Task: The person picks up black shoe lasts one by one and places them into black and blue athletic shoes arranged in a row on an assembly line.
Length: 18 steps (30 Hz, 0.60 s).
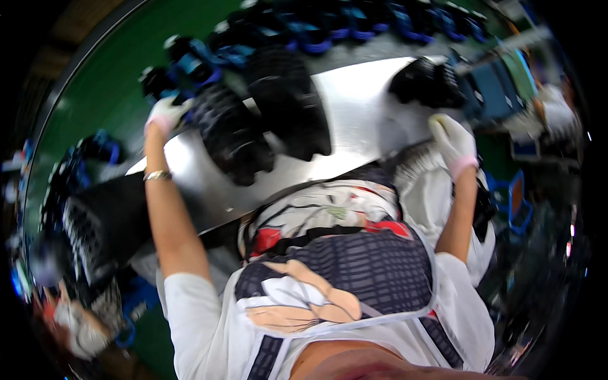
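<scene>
My left hand [167,115], in a white glove with a pink cuff, is at the far left end of the metal work surface [358,95]. Its fingers bend inward beside a black, shoe-shaped piece with a knobbly tread [229,130]; what they hold is too blurred to tell. A second black treaded piece [285,104] lies just to the right of the first. My right hand [453,140], gloved alike, hovers off the surface's right end with its fingers curled together; anything inside them is hidden. Nearest to it is another black treaded piece [425,82].
Beyond the surface runs a row of black-and-blue shoes [310,35] on a green belt [126,76]. A large black treaded piece [104,218] is at my left. Blue bins [494,88] stand at right. Another person's hand [554,107] shows far right; someone else [79,323] is at lower left.
</scene>
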Motion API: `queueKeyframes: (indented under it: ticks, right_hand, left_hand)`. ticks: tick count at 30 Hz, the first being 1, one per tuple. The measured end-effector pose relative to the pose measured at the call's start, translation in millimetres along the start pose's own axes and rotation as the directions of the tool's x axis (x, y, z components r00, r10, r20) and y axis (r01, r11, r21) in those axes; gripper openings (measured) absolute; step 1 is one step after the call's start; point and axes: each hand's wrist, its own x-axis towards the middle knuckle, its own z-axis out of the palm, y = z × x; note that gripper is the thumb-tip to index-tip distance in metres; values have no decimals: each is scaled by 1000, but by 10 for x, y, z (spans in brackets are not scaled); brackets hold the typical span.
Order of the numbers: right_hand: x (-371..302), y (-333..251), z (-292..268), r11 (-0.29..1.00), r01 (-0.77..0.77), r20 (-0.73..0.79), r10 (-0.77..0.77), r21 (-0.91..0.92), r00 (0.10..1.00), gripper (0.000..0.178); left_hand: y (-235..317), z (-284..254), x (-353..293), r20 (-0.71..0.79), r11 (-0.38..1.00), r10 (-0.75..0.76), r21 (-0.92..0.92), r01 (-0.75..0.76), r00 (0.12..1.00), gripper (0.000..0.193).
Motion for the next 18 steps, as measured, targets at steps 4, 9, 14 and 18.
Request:
queueKeyframes:
  ticks: [4,9,14,18]
  right_hand:
    - [-163,13,205,998,-25,47,22,56,999,22]
    - [11,-319,450,991,62,109,-75,121,991,22]
    - [177,-485,463,959,150,32,-162,240,986,20]
    - [248,-629,526,947,245,44,-259,209,965,21]
  left_hand:
    - [899,-39,-298,38,981,-192,23,192,981,31]
    - [657,-100,-412,47,955,-285,-75,288,957,34]
    - [495,2,-225,-41,996,-84,36,85,996,41]
    - [-313,-27,41,-52,1000,7,-11,-7,999,39]
